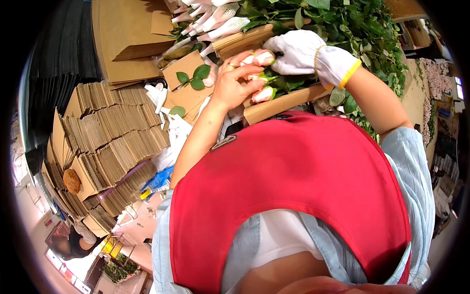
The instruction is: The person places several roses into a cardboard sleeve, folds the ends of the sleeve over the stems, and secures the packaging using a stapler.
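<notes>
My bare left hand (235,83) pinches a pale pink rose bud (258,77) among a few buds lying on a strip of brown corrugated cardboard (284,102). My right hand (301,51), in a white glove with a yellow cuff, rests on the green stems and leaves just right of the buds and touches another pink bud (264,58). A second cardboard strip (242,41) lies behind the hands. My red apron hides the near part of the table.
Roses in white foam nets (215,19) lie at the back. Green rose foliage (362,29) fills the back right. Stacks of folded brown cardboard (112,142) stand at left, flat cardboard sheets (127,34) behind them. Blue tool (157,180) lies near the stacks.
</notes>
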`<act>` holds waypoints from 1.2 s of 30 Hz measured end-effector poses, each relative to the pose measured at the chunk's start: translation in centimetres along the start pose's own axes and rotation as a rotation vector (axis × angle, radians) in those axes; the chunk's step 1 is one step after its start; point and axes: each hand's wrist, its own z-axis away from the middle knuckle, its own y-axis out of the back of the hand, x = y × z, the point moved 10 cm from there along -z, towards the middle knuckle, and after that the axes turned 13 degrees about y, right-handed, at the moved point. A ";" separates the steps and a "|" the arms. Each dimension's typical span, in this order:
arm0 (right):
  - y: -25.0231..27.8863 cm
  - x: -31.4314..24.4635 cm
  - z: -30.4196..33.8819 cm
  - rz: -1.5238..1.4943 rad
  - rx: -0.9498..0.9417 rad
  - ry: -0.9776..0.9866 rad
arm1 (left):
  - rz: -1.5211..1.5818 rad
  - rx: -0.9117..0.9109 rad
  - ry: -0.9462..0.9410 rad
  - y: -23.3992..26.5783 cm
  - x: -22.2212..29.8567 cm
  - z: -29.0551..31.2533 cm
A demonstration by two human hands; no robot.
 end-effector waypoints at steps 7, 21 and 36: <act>13.2 -7.6 4.9 0.397 0.607 0.047 | 0.057 0.149 0.052 0.4 -1.0 0.2; 0.2 -4.1 -0.6 0.528 0.406 0.294 | -0.144 0.212 0.016 0.1 -0.8 1.0; 3.9 -6.2 0.9 0.353 0.175 0.192 | -0.202 0.122 0.099 0.8 -1.8 0.5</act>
